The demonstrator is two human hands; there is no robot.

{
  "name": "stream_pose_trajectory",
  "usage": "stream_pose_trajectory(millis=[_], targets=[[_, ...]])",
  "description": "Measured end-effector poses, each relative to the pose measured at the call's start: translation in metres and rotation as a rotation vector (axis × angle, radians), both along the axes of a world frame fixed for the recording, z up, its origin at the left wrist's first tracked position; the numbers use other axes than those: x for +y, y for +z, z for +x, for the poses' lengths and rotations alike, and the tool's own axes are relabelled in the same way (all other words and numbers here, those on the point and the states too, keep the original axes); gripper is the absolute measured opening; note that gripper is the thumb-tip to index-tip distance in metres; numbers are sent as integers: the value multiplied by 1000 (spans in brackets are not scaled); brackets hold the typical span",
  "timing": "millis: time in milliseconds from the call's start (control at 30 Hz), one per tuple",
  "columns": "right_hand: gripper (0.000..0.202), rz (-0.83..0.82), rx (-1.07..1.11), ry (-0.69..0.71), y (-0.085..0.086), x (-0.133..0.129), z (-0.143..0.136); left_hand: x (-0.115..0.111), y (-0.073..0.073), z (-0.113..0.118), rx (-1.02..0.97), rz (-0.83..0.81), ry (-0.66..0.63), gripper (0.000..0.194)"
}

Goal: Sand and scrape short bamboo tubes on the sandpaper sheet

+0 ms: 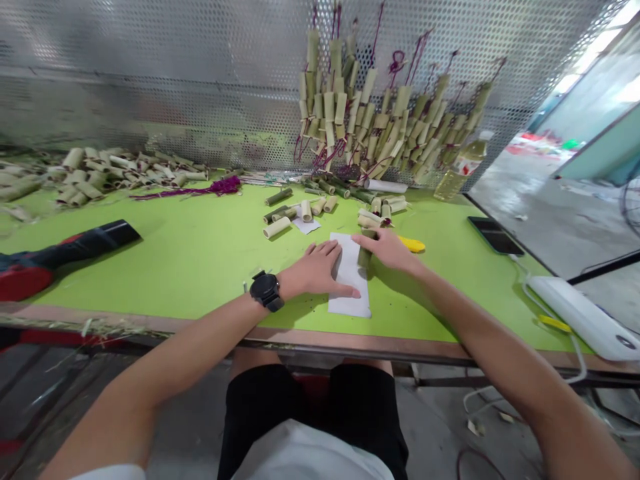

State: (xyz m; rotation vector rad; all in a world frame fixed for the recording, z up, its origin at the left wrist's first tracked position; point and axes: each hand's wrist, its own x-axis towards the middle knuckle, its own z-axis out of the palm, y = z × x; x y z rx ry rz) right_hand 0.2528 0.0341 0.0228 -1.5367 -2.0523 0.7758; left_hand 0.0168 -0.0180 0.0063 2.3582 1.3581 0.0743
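Note:
A white paper strip (350, 303) lies on the green tabletop in front of me. My left hand (320, 268), below a black watch, rests flat on its left part with fingers spread. At the paper's right edge, my right hand (387, 248) grips a greenish bamboo piece (365, 257) between thumb and fingers. Just beyond the hands are cut bamboo tubes (277, 228), some beside a small white paper scrap (306, 225). A yellow object (412, 245) lies to the right of my right hand, partly hidden by it.
Strung bamboo pieces (370, 120) hang on the perforated metal panel (200, 80). A bamboo pile (85, 177), purple string (225, 186) and a black-and-red tool (95, 243) are left. On the right are an oil bottle (463, 167), a phone (495, 235) and a white power strip (583, 317).

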Motion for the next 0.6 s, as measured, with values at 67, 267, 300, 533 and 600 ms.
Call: stream_pose_trajectory(millis=[67,267,300,533,600], targets=[[62,-79,15,105,-5,-2,-4,0,0,0,-5,6,-5,149],[46,140,-70,-94,-11,10,2,2,-3,1,-10,24,1,147],[42,191,-72,-105,-10,11,3,2,-3,0,-8,22,1,147],[52,314,-174,25,-4,-9,-8,3,-5,-1,-25,17,-4,151],[56,330,-206,54,-3,-15,-13,2,-5,-1,-29,21,-6,150]])
